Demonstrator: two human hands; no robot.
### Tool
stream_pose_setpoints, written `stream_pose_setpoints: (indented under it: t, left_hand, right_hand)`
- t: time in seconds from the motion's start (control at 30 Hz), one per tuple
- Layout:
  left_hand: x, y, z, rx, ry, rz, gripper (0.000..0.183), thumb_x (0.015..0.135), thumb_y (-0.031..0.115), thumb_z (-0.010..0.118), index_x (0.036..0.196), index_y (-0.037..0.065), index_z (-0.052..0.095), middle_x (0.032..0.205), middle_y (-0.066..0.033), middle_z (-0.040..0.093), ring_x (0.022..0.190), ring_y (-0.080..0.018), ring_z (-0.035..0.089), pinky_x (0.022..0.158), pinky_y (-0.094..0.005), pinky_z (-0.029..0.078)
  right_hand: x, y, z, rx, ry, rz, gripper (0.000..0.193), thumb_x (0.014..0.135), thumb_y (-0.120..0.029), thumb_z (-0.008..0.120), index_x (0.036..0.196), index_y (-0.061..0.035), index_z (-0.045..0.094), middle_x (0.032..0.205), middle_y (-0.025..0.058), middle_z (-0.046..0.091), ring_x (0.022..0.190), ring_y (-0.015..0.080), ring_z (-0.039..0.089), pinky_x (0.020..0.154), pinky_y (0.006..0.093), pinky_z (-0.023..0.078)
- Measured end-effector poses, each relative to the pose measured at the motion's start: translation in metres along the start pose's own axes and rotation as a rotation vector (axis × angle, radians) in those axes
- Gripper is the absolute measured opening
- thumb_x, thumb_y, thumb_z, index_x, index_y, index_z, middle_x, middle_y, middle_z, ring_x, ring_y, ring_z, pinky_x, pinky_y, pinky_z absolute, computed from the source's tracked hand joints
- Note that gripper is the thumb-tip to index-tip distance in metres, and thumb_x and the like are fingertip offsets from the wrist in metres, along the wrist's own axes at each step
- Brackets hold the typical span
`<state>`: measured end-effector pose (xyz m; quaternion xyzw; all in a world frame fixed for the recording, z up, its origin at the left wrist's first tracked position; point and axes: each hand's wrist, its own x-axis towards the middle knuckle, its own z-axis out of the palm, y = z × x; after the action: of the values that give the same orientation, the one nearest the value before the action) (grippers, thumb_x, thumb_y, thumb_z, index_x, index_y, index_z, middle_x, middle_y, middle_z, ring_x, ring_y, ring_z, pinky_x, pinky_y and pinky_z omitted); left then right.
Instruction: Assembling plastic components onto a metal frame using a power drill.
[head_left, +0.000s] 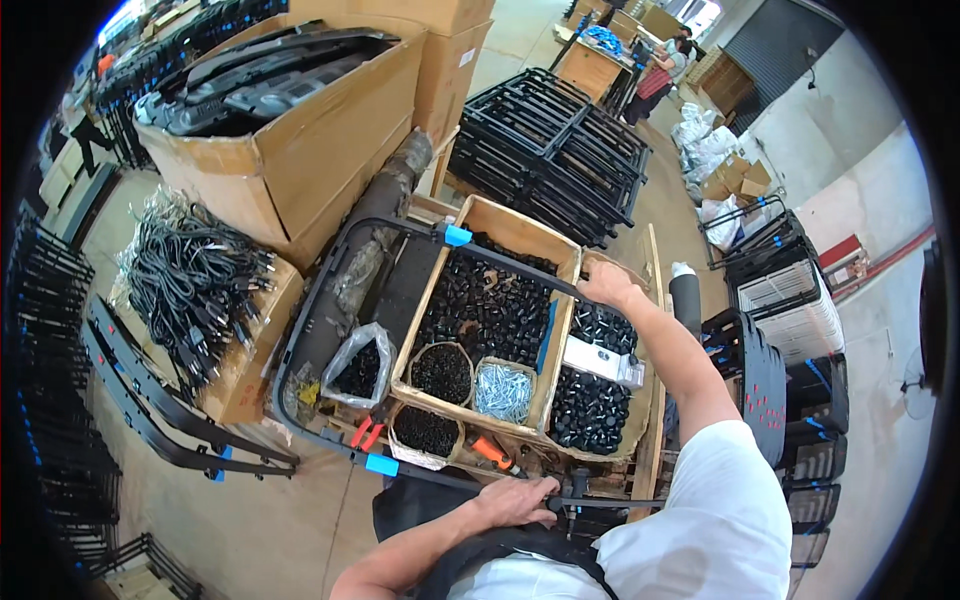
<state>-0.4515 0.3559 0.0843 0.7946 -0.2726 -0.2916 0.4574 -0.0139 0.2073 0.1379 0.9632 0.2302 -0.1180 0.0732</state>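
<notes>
A black U-shaped tube frame with blue tape bands lies across the workbench, its bend at the left. My right hand is closed around the end of its far arm, over the right edge of a wooden bin. Near my body, my left hand is closed on the frame's near arm; its fingertips are partly hidden. Beneath the frame, the wooden bin holds many small black plastic caps. More shiny black caps fill a carton beside it, under a white box.
Silver screws and tubs of small black parts stand close by. An orange-handled tool and red-handled pliers lie at the near edge. Bundled black cables and a large carton stand left. Stacked black frames are behind.
</notes>
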Motion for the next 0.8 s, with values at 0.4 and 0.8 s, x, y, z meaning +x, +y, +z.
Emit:
stream_pose_setpoints:
  t: [0.4,0.8]
  left_hand:
    - [-0.007,0.002,-0.004,0.091,0.13,0.219,0.045,0.104,0.035,0.057,0.145,0.017,0.056,0.122,-0.0142,0.067,0.106,-0.0395,0.07,0.09,-0.0517,0.059]
    - [-0.002,0.01,-0.01,0.089,0.035,0.171,0.048,0.105,0.044,0.057,0.147,0.02,0.055,0.128,-0.011,0.066,0.112,-0.0367,0.069,0.092,-0.0514,0.058]
  right_hand:
    - [-0.043,-0.033,-0.063,-0.082,-0.322,0.125,0.072,0.093,-0.063,0.063,0.111,0.0044,0.077,0.119,0.0254,0.075,0.115,0.0408,0.072,0.103,0.0494,0.055]
    - [-0.033,-0.002,-0.049,-0.059,-0.608,0.128,0.038,0.073,-0.034,0.08,0.095,-0.0037,0.08,0.105,0.0183,0.08,0.095,0.0319,0.079,0.085,0.0429,0.063]
